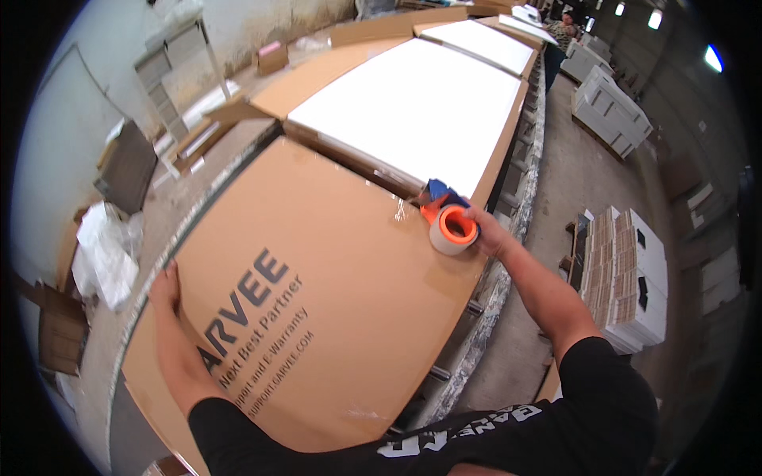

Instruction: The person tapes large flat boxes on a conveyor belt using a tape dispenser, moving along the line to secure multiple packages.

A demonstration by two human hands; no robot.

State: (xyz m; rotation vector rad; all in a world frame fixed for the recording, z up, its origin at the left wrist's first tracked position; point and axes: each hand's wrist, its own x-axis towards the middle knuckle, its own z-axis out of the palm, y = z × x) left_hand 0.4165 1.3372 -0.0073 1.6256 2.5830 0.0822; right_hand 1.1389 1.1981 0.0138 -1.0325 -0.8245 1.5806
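Right hand (pixel 486 230) grips a tape dispenser (pixel 448 222), fingers clenched around its handle side; the orange core and pale tape roll sit just left of the knuckles, blue blade part just above and left of the hand. Dispenser presses on the far right corner area of a large flat cardboard box (pixel 317 301), right at the seam where that box meets the next one. A short shiny strip of clear tape (pixel 401 210) lies on the cardboard just left of the dispenser.

Left hand (pixel 165 289) lies flat and released on the left edge of the same box, palm down, fingers spread toward the far side, gripping nothing. The box spreads out to the right of this hand and fills the space between the 2 hands; dark print on it sits just right of the left forearm. The 2 hands are well apart, at opposite edges of the box.

Beyond the right hand, an open box with a white panel (pixel 413 103) lies touching the far edge of the brown box. Right of the right forearm, lower down on the floor, stacks of white cartons (pixel 635 278). Left of the left hand, crumpled white plastic (pixel 103 246) on the floor. Another person (pixel 565 28) stands far off beyond the right hand.
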